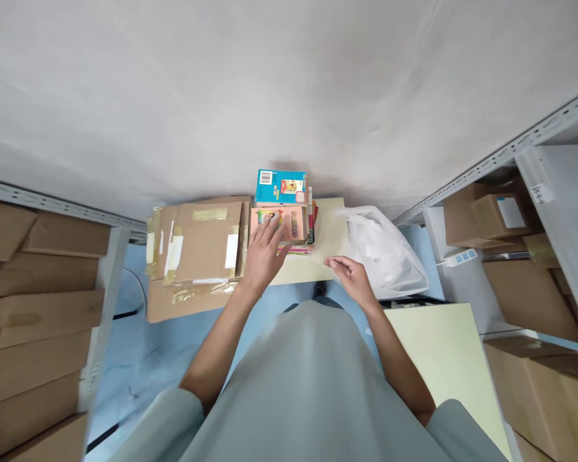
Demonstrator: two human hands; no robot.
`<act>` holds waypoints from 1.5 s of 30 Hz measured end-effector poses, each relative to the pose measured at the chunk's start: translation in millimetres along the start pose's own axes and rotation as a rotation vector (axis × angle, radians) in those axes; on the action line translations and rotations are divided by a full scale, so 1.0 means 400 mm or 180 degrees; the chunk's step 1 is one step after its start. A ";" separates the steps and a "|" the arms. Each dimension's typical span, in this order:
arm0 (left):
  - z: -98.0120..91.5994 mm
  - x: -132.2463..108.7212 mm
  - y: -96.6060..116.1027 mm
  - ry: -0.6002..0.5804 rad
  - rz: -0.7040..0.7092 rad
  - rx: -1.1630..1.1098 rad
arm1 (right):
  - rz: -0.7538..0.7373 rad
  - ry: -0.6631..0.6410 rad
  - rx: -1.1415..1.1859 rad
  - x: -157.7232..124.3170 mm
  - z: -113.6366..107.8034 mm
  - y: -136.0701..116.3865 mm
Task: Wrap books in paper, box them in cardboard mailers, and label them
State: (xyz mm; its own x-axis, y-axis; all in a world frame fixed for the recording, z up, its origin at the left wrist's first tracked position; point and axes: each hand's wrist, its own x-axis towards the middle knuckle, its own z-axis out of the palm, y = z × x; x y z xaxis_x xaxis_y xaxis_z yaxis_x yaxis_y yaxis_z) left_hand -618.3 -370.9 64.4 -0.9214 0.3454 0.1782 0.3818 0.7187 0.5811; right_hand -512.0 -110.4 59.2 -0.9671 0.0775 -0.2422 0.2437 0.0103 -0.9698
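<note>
My left hand [264, 251] lies flat with fingers stretched out on the pink cover of the top book of a stack of colourful books [293, 226] on a small pale yellow table [328, 240]. A blue book [280, 187] stands behind the stack against the wall. My right hand [350, 274] hovers at the table's front edge, fingers loosely curled and holding nothing, just left of a white plastic bag [385, 251].
Flattened cardboard boxes [197, 250] with tape are stacked left of the books. Metal shelving with cardboard boxes [38, 301] stands at the left and more boxes [501, 218] at the right. A second pale yellow tabletop [443, 359] is at the lower right. The floor is blue.
</note>
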 end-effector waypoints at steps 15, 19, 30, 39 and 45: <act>-0.020 0.022 -0.068 -0.0317 0.0218 -0.0228 | 0.0006 0.0156 -0.0160 0.117 0.069 -0.052; -0.046 0.028 -0.077 -0.0401 0.0211 -0.0577 | -0.0045 0.0317 -0.0166 0.076 0.127 -0.066; -0.141 0.007 0.023 -0.0251 -0.0269 -0.2479 | -0.0168 0.1346 -0.0266 -0.182 0.231 -0.073; 0.042 -0.100 0.191 -0.2382 -0.1144 -0.4135 | -0.0164 0.2759 -0.0163 -0.454 0.210 -0.034; 0.128 -0.176 0.328 -0.3505 -0.0842 -0.3797 | -0.0221 0.3500 0.0206 -0.589 0.162 0.018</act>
State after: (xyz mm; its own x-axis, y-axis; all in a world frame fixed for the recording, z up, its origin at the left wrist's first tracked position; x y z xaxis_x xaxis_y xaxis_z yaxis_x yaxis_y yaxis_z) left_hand -499.8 -270.0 87.5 -0.2568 0.9075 -0.3325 -0.5168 0.1618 0.8407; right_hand -286.9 -193.1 107.5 -0.3784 0.9237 -0.0604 0.1560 -0.0007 -0.9878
